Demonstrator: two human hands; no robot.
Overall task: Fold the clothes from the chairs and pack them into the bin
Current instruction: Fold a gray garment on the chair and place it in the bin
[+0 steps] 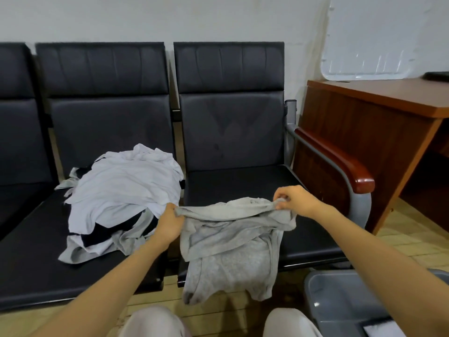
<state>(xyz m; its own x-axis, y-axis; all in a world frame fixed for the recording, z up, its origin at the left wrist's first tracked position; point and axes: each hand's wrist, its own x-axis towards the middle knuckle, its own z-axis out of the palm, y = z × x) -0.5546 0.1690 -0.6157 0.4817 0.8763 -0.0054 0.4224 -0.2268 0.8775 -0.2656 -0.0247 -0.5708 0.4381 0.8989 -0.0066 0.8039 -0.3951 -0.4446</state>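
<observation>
Centre-left of frame: a loose heap of white, grey and dark cotton clothes point(124, 190) lies crumpled and not yet folded on the middle black padded vinyl chair point(31, 259).

Centre: the left hand point(170, 223) has its fingers curled, pinching the left end of the top edge of a light grey soft jersey garment point(230, 242). The garment lies on the front of the right-hand black padded chair point(243, 181). Its lower part hangs limp over the seat edge. The fabric is thin and creased, with a dark smudge near the hem.

Right of centre: the fingertips of the right hand point(295, 200) pinch the other end of that edge, which runs stretched between the hands.

We judge the step to be opening one garment out for folding. The next move calls for laying it flat on the seat with even tension, since so limp a fabric will probably bunch.

Lower right: a smooth grey plastic bin point(340, 295) stands on the floor just beside the chair. It is cut off by the frame, and we cannot tell what it holds.
</observation>
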